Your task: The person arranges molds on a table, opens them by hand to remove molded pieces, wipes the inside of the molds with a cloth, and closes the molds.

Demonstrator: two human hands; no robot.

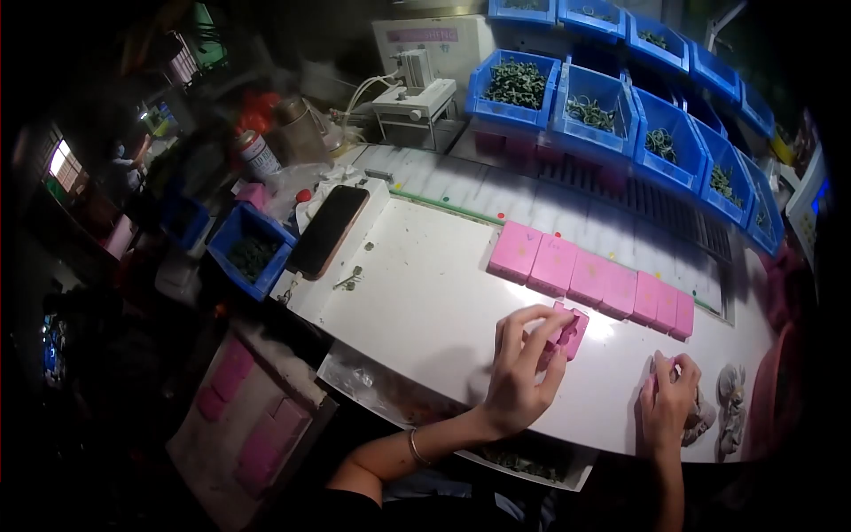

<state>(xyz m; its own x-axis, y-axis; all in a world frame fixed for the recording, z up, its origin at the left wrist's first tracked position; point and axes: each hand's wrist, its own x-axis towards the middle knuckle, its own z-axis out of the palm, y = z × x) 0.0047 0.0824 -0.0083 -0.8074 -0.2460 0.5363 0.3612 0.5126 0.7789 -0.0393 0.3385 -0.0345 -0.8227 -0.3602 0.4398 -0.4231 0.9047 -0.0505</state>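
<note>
My left hand (pixel 523 368) reaches over the white tabletop, with its fingers and thumb closed at a small pink mould block (pixel 573 337) that has a hollow in its upper face. Part of the block is hidden behind the fingers. Farther right, my right hand (pixel 669 403) is curled, its fingertips together near the tabletop. Something pinkish may be at those fingertips, but I cannot make it out. A crumpled grey cloth (pixel 700 424) lies beside the right hand, partly covered by it. Beyond the far side of my left hand runs a row of several closed pink blocks (pixel 557 266).
Blue bins (pixel 512 84) of small green pieces rise at the back. A phone (pixel 330 230) lies on the left edge near another blue bin (pixel 251 253). A lumpy grey object (pixel 731 410) sits far right. An open drawer (pixel 390 381) juts out below the tabletop.
</note>
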